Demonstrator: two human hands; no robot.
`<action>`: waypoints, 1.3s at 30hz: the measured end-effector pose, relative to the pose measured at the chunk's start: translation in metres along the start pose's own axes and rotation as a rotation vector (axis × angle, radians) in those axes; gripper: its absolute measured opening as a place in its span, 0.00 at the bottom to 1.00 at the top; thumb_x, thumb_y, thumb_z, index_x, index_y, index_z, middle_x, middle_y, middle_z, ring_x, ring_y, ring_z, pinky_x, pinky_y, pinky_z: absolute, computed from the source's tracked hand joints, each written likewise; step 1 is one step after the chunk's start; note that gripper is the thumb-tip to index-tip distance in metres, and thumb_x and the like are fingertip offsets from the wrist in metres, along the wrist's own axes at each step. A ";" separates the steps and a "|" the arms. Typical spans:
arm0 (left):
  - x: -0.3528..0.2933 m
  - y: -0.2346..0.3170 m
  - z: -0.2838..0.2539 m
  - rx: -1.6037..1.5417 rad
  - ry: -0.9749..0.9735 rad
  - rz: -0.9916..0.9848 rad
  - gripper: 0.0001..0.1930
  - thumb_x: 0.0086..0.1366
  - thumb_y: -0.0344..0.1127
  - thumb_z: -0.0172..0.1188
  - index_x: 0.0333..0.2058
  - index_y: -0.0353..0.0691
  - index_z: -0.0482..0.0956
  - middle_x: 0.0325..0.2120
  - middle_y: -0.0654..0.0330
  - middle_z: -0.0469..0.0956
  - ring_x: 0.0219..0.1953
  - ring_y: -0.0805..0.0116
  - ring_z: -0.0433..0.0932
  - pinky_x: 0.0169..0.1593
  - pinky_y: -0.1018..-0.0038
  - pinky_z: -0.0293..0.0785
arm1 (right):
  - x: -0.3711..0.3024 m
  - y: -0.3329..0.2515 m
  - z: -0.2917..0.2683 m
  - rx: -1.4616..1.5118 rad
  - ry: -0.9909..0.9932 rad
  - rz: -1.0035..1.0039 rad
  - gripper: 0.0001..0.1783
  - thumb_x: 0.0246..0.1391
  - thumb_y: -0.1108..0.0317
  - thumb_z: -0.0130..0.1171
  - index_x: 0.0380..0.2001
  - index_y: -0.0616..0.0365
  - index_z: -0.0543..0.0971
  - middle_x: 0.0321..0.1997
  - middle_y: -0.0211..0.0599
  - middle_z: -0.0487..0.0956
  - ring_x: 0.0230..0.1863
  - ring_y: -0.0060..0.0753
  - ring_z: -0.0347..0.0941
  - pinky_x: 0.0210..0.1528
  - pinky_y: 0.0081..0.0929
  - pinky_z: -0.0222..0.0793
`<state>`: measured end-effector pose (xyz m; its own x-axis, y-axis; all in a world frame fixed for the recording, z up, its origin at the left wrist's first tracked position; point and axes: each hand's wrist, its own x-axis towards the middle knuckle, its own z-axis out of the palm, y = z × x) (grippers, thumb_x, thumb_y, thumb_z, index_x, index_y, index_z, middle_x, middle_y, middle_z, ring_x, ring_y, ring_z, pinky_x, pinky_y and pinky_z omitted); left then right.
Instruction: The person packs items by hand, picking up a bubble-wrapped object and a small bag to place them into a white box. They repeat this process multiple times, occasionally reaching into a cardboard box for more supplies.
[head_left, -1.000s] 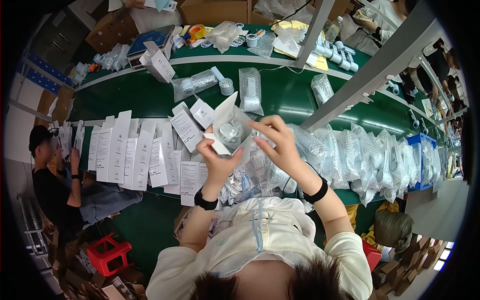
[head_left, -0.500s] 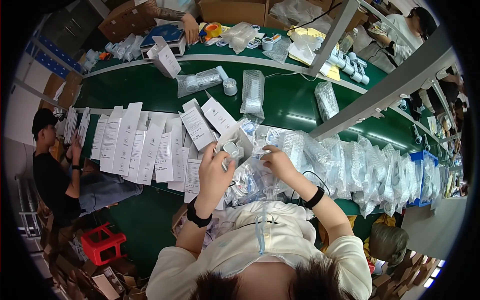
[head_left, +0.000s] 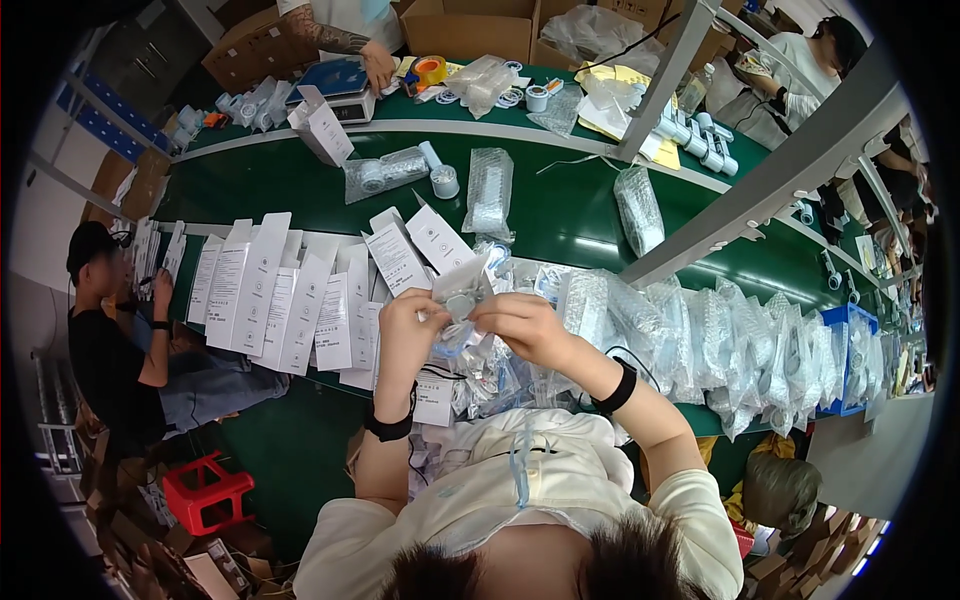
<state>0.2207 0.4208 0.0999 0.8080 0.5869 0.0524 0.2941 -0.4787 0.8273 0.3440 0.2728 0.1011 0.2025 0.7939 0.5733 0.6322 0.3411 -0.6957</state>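
Between my hands a small open white carton stands with its flap up, and a pale item in clear plastic shows in its mouth. My left hand pinches the carton's left edge with thumb and fingers. At the right edge my right hand closes its fingertips on the carton; the exact grip is partly hidden. Below them lies a heap of clear-bagged parts. To the left, several white cartons lean in a row, with two open cartons just beyond my left hand.
Bubble-wrapped packages line the right side, ending at a blue bin. The green belt carries wrapped packages and a carton. A grey metal post slants across the right. Other people work at left and across.
My right hand has moved left to the carton, and my left hand's fingers have shifted to its edge. Packages and the carton on the belt have slid left.
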 end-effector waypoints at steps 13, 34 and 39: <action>0.001 0.013 -0.007 -0.110 0.100 -0.047 0.03 0.44 0.23 0.61 0.21 0.30 0.76 0.24 0.58 0.75 0.27 0.69 0.74 0.32 0.77 0.67 | -0.034 0.039 0.020 0.063 0.128 0.176 0.39 0.31 0.60 0.69 0.49 0.60 0.66 0.50 0.41 0.68 0.58 0.37 0.55 0.62 0.39 0.43; 0.342 -0.207 -0.082 0.911 -0.142 -0.375 0.26 0.46 0.29 0.59 0.47 0.39 0.64 0.51 0.50 0.61 0.56 0.53 0.58 0.51 0.49 0.61 | 0.048 0.296 -0.023 -0.196 0.678 0.601 0.60 0.19 0.77 0.70 0.59 0.61 0.46 0.58 0.49 0.54 0.59 0.44 0.53 0.60 0.31 0.49; 0.358 -0.275 -0.088 1.105 -0.096 -0.103 0.31 0.42 0.33 0.63 0.49 0.43 0.63 0.48 0.54 0.64 0.54 0.54 0.60 0.53 0.49 0.57 | 0.018 0.283 -0.035 -0.473 0.336 0.743 0.59 0.23 0.75 0.69 0.60 0.56 0.45 0.62 0.51 0.49 0.64 0.57 0.39 0.61 0.41 0.44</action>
<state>0.3843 0.8201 -0.0602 0.7756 0.6272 -0.0710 0.6161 -0.7767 -0.1307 0.5526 0.3661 -0.0709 0.8340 0.5144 0.1994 0.4778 -0.4927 -0.7273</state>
